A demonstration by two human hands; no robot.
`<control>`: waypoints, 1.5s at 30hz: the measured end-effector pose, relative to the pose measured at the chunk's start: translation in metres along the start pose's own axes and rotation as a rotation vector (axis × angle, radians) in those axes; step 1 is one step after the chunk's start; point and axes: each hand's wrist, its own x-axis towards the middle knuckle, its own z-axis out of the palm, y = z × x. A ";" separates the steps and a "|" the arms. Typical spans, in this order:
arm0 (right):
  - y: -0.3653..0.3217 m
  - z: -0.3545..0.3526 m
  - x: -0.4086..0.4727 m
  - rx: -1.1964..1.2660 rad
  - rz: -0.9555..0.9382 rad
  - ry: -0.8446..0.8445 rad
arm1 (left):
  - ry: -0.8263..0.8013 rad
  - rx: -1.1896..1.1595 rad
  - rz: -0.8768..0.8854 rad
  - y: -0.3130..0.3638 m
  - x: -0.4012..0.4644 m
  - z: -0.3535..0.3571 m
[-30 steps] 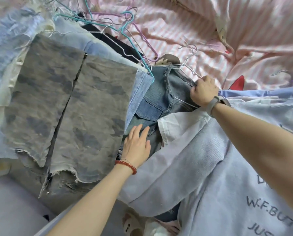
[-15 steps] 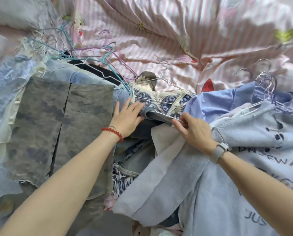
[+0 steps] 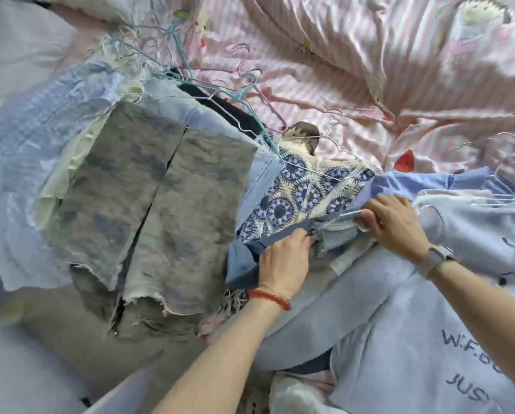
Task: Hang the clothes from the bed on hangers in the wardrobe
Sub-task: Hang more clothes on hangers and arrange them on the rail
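A heap of clothes lies on the bed. A folded denim garment point(image 3: 334, 239) on a silver wire hanger point(image 3: 341, 217) sits at the middle, over a blue-and-cream crochet top point(image 3: 298, 192). My left hand point(image 3: 286, 262), with a red bead bracelet, grips the denim's dark blue edge. My right hand point(image 3: 392, 221), wearing a grey watch, pinches the hanger and the denim at its top. Grey washed frayed shorts point(image 3: 148, 210) lie to the left. A pale blue sweatshirt with dark lettering point(image 3: 429, 339) covers the right.
Loose teal, purple and silver wire hangers point(image 3: 244, 85) are tangled above the clothes on the pink striped bedsheet point(image 3: 355, 55). More silver hangers point(image 3: 507, 156) stick out at the right. A light blue crinkled garment point(image 3: 26, 150) lies at far left.
The denim garment has been pulled down off the crochet top, which now shows far more. My left hand moved from the shorts' edge down onto the denim; my right hand stays on the hanger.
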 end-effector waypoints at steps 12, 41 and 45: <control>-0.121 -0.036 0.007 -0.015 -0.150 0.120 | 0.177 -0.239 -0.094 -0.052 -0.067 -0.074; -0.618 0.065 -0.282 0.315 -1.047 -0.513 | 1.272 -0.059 -1.303 -0.222 -0.689 -0.105; -0.670 0.059 -0.303 0.319 -1.294 -0.452 | 1.407 -0.069 -1.439 -0.203 -0.723 -0.096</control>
